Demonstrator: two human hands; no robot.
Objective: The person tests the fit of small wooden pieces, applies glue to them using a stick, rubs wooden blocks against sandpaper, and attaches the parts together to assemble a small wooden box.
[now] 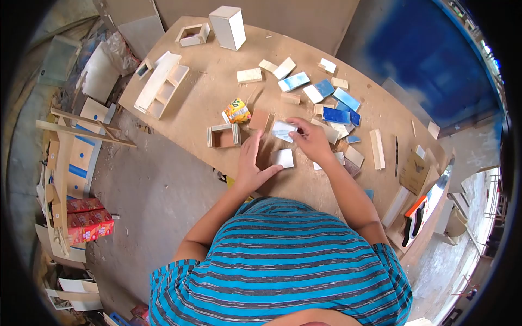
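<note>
The small white piece (284,131) with faint bluish marks is above the near part of the wooden table (190,117), pinched between the thumb and fingers of the right hand (311,139). The left hand (251,163) is open, fingers stretched forward and thumb pointing sideways, its tip at the lower edge of a white block (283,158); whether it presses on that block, I cannot tell. Just beyond the left fingertips is a brown block (259,120), with a yellow packet (237,111) and an open wooden frame (223,136) near it, to the left. Beyond and to the right of the right hand, blue, white and bare-wood blocks (336,115) lie in a loose cluster, some overlapping. A shelved wooden piece (162,85) and a tall white box (228,28) are farther off, and a saw (416,220) with an orange and black handle lies at the right side.
</note>
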